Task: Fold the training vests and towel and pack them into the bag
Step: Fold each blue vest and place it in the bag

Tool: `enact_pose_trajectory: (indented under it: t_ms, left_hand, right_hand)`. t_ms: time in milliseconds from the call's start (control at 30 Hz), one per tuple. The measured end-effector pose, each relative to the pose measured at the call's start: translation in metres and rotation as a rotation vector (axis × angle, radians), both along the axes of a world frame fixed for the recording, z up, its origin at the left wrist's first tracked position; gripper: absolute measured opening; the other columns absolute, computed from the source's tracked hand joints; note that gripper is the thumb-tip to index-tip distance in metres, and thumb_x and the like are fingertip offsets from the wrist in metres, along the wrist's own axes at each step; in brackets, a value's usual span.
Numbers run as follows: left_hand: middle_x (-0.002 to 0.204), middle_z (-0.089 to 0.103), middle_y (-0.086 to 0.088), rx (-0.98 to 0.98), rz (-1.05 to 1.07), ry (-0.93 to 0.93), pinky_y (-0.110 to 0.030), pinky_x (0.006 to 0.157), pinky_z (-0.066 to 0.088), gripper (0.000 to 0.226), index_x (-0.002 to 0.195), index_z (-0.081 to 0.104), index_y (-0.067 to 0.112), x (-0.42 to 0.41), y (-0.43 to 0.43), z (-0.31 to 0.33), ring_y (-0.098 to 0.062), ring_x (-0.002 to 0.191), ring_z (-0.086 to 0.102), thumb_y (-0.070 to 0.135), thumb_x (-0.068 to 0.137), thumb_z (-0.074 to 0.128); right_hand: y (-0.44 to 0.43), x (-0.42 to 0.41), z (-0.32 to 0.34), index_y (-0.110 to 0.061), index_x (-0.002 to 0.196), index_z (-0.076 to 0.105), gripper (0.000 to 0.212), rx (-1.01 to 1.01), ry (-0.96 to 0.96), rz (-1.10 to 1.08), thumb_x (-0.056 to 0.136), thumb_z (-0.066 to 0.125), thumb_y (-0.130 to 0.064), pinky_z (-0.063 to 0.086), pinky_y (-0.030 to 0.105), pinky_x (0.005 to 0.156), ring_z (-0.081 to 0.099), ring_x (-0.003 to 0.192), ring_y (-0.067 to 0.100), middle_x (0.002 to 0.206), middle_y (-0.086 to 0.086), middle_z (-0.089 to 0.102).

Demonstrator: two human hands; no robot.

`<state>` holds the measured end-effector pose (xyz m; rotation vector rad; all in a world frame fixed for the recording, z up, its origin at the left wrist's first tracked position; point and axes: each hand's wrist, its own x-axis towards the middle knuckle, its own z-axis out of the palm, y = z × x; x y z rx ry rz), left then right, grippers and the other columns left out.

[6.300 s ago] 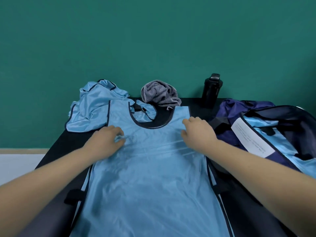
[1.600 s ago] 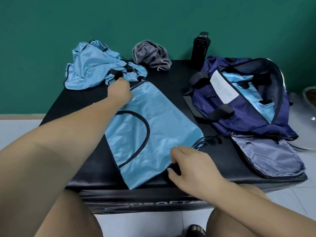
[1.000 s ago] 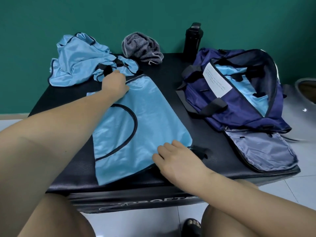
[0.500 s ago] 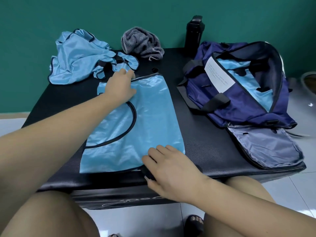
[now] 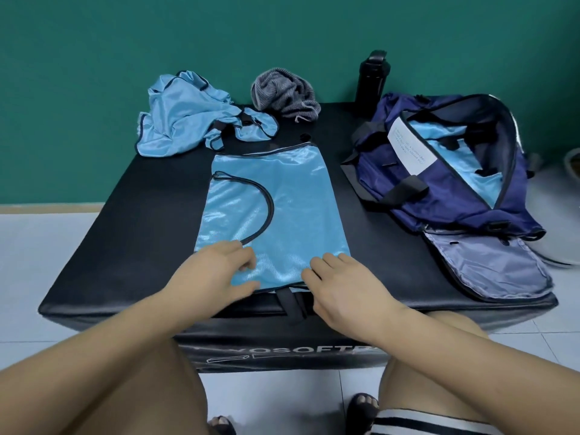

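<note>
A black padded table [image 5: 141, 246] fills the middle of the view, with white lettering on its near side face. It stands on a pale tiled floor [image 5: 37, 252] against a deep green wall [image 5: 219, 42]. The person's bare knees show below the near edge.

On the table, a crumpled light-blue vest [image 5: 185, 117] lies at 11 o'clock. A bunched grey striped towel [image 5: 284, 92] sits at 12 o'clock, and a black bottle [image 5: 372, 78] stands upright at 1 o'clock. The navy bag [image 5: 455, 196] lies unzipped at 2 to 3 o'clock, its grey-lined flap spread toward the near edge. More light-blue cloth [image 5: 483, 183] and a white label [image 5: 408, 149] are visible inside it.

The folded vest [image 5: 282, 208] lies flat at the table's centre and reaches to 6 o'clock. Its black-trimmed neckline curves across the left half, and a black strap [image 5: 290, 301] pokes out from under the near hem.

Both hands rest on that near hem. The left hand [image 5: 216, 271] is on the 7 o'clock corner, fingers loosely bent and thumb stretched along the edge, lying on the cloth rather than clutching it. The right hand [image 5: 345, 284] is on the 5 o'clock corner, fingers straight and pressing the fabric down.
</note>
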<state>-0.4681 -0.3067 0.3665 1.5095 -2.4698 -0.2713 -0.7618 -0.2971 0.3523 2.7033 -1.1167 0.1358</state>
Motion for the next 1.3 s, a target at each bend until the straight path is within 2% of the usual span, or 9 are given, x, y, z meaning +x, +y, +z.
enact_pose_trajectory:
  t_ms: [133,333,500,633,833,967,1133,1233,1300]
  left_hand:
    - [0.093,0.054,0.017,-0.056,-0.058,-0.086,-0.027,0.07,0.044,0.039,0.105,0.059,0.036,0.001,0.024,-0.006,-0.009,0.084,0.054,0.071,0.089,0.065]
    - [0.087,0.054,0.009,-0.175,-0.117,-0.235,-0.033,0.067,0.046,0.02,0.098,0.063,0.026,0.004,0.025,-0.015,-0.018,0.075,0.053,0.04,0.086,0.071]
    - [0.081,0.05,0.005,-0.199,-0.061,-0.304,-0.037,0.061,0.044,0.018,0.088,0.057,0.021,0.012,0.022,-0.021,-0.022,0.069,0.051,0.023,0.079,0.073]
    - [0.077,0.048,0.005,-0.201,-0.011,-0.318,-0.038,0.06,0.045,0.02,0.084,0.055,0.02,0.022,0.019,-0.019,-0.023,0.065,0.05,0.016,0.077,0.073]
    - [0.076,0.048,0.006,-0.152,0.061,-0.328,-0.037,0.057,0.047,0.024,0.08,0.055,0.02,0.042,0.016,-0.011,-0.022,0.067,0.052,0.015,0.073,0.078]
    - [0.08,0.045,0.01,-0.101,0.117,-0.264,-0.038,0.062,0.047,0.024,0.082,0.051,0.026,0.051,0.018,-0.009,-0.02,0.07,0.049,0.022,0.077,0.075]
    - [0.087,0.049,0.015,-0.016,0.148,-0.091,-0.037,0.074,0.047,0.006,0.086,0.049,0.035,0.06,0.025,0.0,-0.014,0.078,0.05,0.04,0.083,0.05]
    - [0.09,0.053,0.021,0.053,0.155,-0.019,-0.035,0.079,0.045,0.005,0.087,0.051,0.038,0.063,0.031,0.009,-0.009,0.082,0.052,0.04,0.083,0.052]
    - [0.09,0.06,0.019,0.103,0.191,0.076,-0.031,0.075,0.046,0.011,0.086,0.054,0.037,0.064,0.037,0.017,-0.01,0.08,0.056,0.03,0.085,0.063]
  right_hand:
    - [0.001,0.0,-0.001,-0.015,0.089,0.053,0.02,-0.006,0.015,-0.002,0.081,0.068,-0.023,0.031,0.037,0.063,0.029,0.07,0.024,0.081,0.003,0.046]
    - [-0.001,0.001,0.003,-0.014,0.086,0.055,0.025,-0.007,0.021,-0.014,0.074,0.076,-0.022,0.028,0.036,0.06,0.027,0.067,0.023,0.077,0.004,0.047]
    - [-0.006,-0.001,0.003,-0.014,0.088,0.055,0.025,0.027,0.064,-0.053,0.072,0.074,-0.016,0.029,0.036,0.058,0.033,0.063,0.024,0.076,0.003,0.047]
    - [-0.012,-0.01,0.007,-0.015,0.089,0.056,0.03,0.059,0.102,-0.12,0.067,0.077,-0.014,0.028,0.036,0.058,0.046,0.061,0.025,0.075,0.003,0.05]
    - [-0.015,-0.029,0.008,-0.016,0.085,0.054,0.039,0.056,0.131,-0.198,0.057,0.078,-0.005,0.028,0.036,0.056,0.044,0.059,0.025,0.071,0.002,0.047]
    - [-0.017,-0.042,0.007,-0.018,0.084,0.051,0.031,0.064,0.007,-0.166,0.067,0.073,-0.006,0.035,0.038,0.058,0.046,0.065,0.026,0.075,0.0,0.047]
    - [-0.016,-0.049,0.008,-0.021,0.087,0.046,0.012,0.165,-0.138,-0.094,0.08,0.054,-0.015,0.039,0.038,0.072,0.041,0.082,0.022,0.09,-0.006,0.044]
    - [-0.014,-0.047,0.014,-0.024,0.088,0.05,0.011,0.315,-0.241,-0.09,0.078,0.051,-0.02,0.043,0.037,0.077,0.045,0.083,0.019,0.09,-0.011,0.048]
    - [-0.011,-0.046,0.02,-0.026,0.09,0.059,0.015,0.433,-0.361,-0.146,0.077,0.051,-0.025,0.047,0.037,0.08,0.051,0.083,0.016,0.086,-0.012,0.055]
